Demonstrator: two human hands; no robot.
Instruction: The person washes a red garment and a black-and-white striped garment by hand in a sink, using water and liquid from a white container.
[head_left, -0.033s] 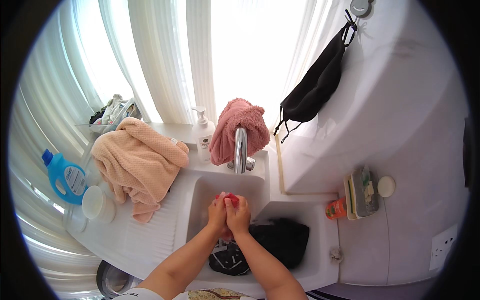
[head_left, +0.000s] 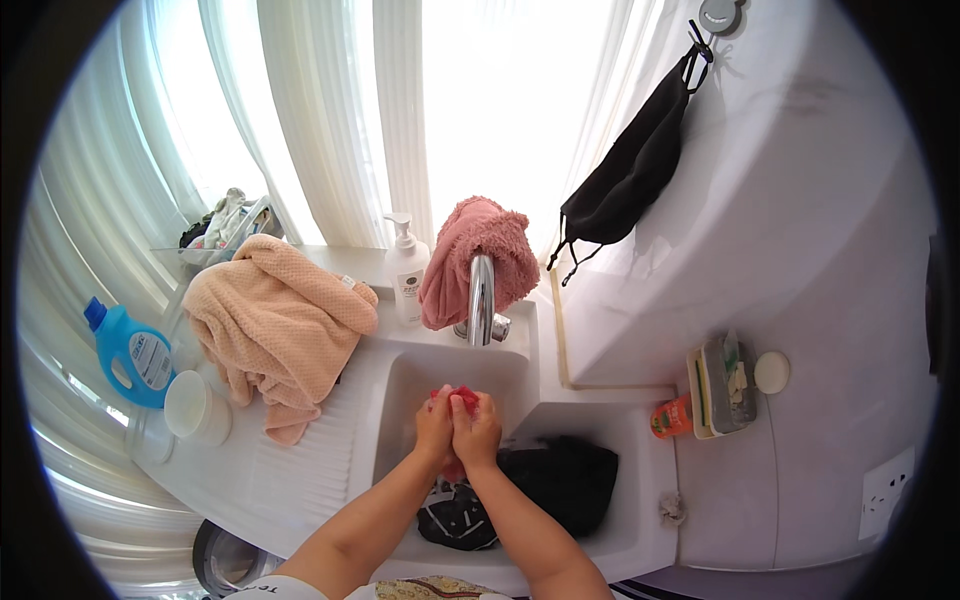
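Observation:
Over the white sink (head_left: 510, 372), my left hand (head_left: 433, 428) and my right hand (head_left: 478, 432) are pressed together, fingers wrapped round a wet red cloth (head_left: 463, 395). Bits of the cloth show above the thumbs and below the palms; the rest is hidden in my grip. Just beyond my hands the chrome faucet (head_left: 482, 305) curves down, with a fluffy pink towel (head_left: 455, 265) draped over its back. Beneath my right forearm lies a dark bunched garment (head_left: 575, 480) with white markings, in the sink's near right part.
Left, a peach towel (head_left: 275, 320) lies on the ribbed drainboard beside a white cup (head_left: 196, 410) and a blue detergent bottle (head_left: 140, 355). A white pump bottle (head_left: 405, 275) stands behind. A black face mask (head_left: 630, 175) hangs right, above a wall caddy (head_left: 725, 390) and orange bottle (head_left: 671, 417).

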